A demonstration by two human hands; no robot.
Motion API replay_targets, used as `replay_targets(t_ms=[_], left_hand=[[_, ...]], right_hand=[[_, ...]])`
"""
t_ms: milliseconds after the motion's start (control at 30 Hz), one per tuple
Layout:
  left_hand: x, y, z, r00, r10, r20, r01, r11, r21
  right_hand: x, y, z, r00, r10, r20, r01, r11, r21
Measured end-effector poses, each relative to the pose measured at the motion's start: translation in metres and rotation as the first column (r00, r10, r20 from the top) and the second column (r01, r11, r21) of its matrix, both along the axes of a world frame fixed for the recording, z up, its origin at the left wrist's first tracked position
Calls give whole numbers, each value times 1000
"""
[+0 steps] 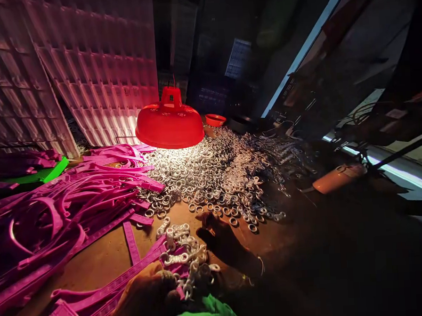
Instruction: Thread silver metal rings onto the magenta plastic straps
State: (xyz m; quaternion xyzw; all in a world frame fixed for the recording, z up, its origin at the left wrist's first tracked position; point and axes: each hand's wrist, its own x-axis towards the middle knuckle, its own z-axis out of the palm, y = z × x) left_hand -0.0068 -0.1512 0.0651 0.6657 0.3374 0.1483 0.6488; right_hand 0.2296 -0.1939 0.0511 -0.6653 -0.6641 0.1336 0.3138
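My left hand (142,293) is closed around pink straps (111,286) at the bottom of the view. Bunched at the straps' ends, beside its fingers, are silvery metal rings and links (183,258). Slightly to the right, my right hand (226,244) lies in shadow over the table, close to the front edge of a large heap of metal rings (197,173). A gap shows between its thumb and forefinger, and I see nothing held there. A thin band circles that wrist.
A red lamp (170,124) hangs low over the heap. Many loose pink straps (72,207) cover the left side, near a green tray (45,171). Behind stand a red bowl (215,120) and corrugated panels (96,65). An orange cylinder (339,177) is at right; green cloth (205,314) below.
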Motion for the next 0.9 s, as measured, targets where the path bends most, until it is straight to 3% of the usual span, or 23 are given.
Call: replay_targets(t_ms=[100,167,233,367,533,667,800,900], left_hand=[[-7,14,4,999,26,-37,-14,957,290],[-13,31,6,998,58,-8,-53,954,294],[-17,53,7,993,119,15,-118,954,277],[-16,103,13,976,219,-12,-198,902,384],[2,167,9,960,272,-59,-183,777,602],[23,220,-3,916,383,-122,-162,629,760],[42,267,-4,868,440,-231,-77,578,813],[53,292,-4,820,446,-359,47,572,819]], right_hand=[[59,22,-6,939,-252,234,260,966,-4],[92,35,-7,821,-344,455,437,892,-115],[115,45,-10,777,-356,520,492,858,-149],[134,61,-21,761,-350,546,499,854,-147],[141,66,-28,651,-220,726,502,843,-195],[156,61,-41,585,-213,783,409,911,-58],[189,60,-79,556,-275,785,312,944,110],[203,62,-97,604,-353,715,240,935,260]])
